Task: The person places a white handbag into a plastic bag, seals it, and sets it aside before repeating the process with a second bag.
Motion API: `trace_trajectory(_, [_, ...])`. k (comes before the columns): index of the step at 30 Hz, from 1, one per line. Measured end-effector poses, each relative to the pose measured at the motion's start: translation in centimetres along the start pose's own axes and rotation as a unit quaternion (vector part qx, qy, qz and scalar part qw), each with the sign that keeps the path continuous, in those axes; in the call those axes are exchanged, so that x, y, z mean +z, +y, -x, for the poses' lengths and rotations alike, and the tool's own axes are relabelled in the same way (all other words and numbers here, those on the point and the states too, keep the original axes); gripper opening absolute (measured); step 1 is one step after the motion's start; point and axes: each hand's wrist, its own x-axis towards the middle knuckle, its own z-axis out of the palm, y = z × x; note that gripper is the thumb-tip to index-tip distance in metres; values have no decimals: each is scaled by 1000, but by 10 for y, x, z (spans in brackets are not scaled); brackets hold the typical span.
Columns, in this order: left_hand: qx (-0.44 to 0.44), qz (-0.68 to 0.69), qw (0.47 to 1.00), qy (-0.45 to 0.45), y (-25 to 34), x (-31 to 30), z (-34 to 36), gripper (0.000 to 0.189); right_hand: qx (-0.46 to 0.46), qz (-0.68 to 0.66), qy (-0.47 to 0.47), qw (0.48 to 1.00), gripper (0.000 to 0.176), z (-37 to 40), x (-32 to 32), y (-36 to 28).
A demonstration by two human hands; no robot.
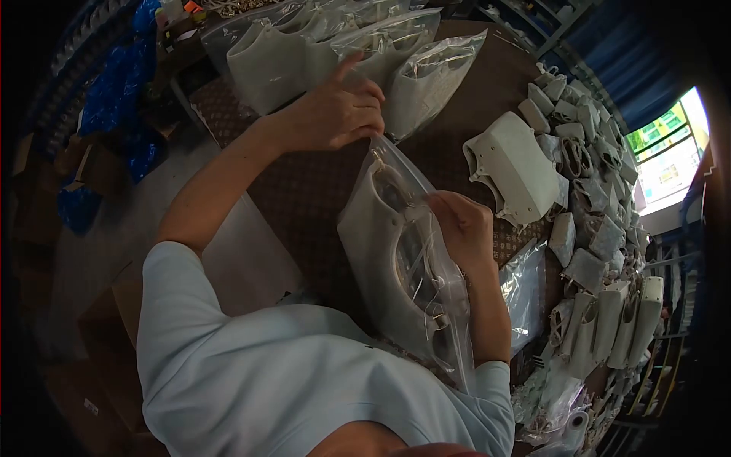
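The left hand [343, 109] pinches the corner of a clear plastic bag [449, 301]; the right hand [466, 231] grips its edge. A white purse [371, 251] sits inside.

Your shirt [297, 381] is a plain pale blue. The handbag [373, 263] at the centre is off-white with gold-toned fittings [439, 321], inside a colourless, see-through plastic sleeve [449, 282]. Under it you have a dark brown table covering [285, 190] with a small, repeating paler motif. The loose bag [518, 167] right of centre is off-white too. Bright blue wrapping [110, 91] shows at upper left, a deep blue curtain [620, 65] at upper right, and brown cardboard [106, 327] at lower left.
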Motion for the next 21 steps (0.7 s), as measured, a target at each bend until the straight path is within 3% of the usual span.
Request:
trace_trajectory(2, [-49, -33, 998, -7, -14, -8, 19, 7, 7, -18, -2, 1000, 11, 2, 3, 4])
trace_trajectory(4, [-177, -171, 969, 21, -60, -36, 69, 8, 88, -105, -18, 990, 15, 12, -5, 18])
trace_trajectory(5, [-242, -142, 959, 44, -65, -46, 97, 7, 87, -105, -17, 991, 15, 21, -10, 25])
trace_trajectory(6, [-302, -115, 944, 67, -67, -52, 115, 6, 129, -291, 1, 948, 28, 28, -14, 33])
trace_trajectory(7, [-329, -44, 941, 61, -61, -44, 129, 7, 174, -470, 15, 865, 44, 35, -10, 37])
trace_trajectory(9, [-416, 124, 901, -3, -23, -17, 156, 10, 197, -475, -8, 857, 45, 42, 2, 38])
trace_trajectory(10, [-537, 334, 774, -4, 9, 3, 165, 25, 213, -477, -27, 852, 45, 52, 12, 33])
trace_trajectory(11, [-515, 348, 781, -57, 39, 23, 179, 39, 229, -478, -44, 847, 46, 83, 14, 26])
trace_trajectory(12, [-514, 396, 751, -121, 68, 52, 200, 57, 242, -476, -61, 843, 46, 85, 21, 25])
trace_trajectory(13, [-553, 495, 643, -190, 103, 59, 192, 76, 255, -474, -77, 840, 47, 85, 30, 23])
trace_trajectory(14, [-531, 571, 591, -206, 135, 71, 193, 89, 269, -471, -94, 835, 47, 84, 40, 22])
trace_trajectory(17, [-511, 626, 560, -184, 192, 105, 176, 96, 321, -470, -133, 811, 49, 88, 71, 14])
trace_trajectory(19, [-486, 673, 557, 0, 205, 130, 177, 97, 354, -473, -162, 791, 50, 55, 98, 16])
trace_trajectory(21, [-490, 686, 537, 46, 170, 134, 189, 93, 383, -473, -187, 771, 51, 1, 134, 18])
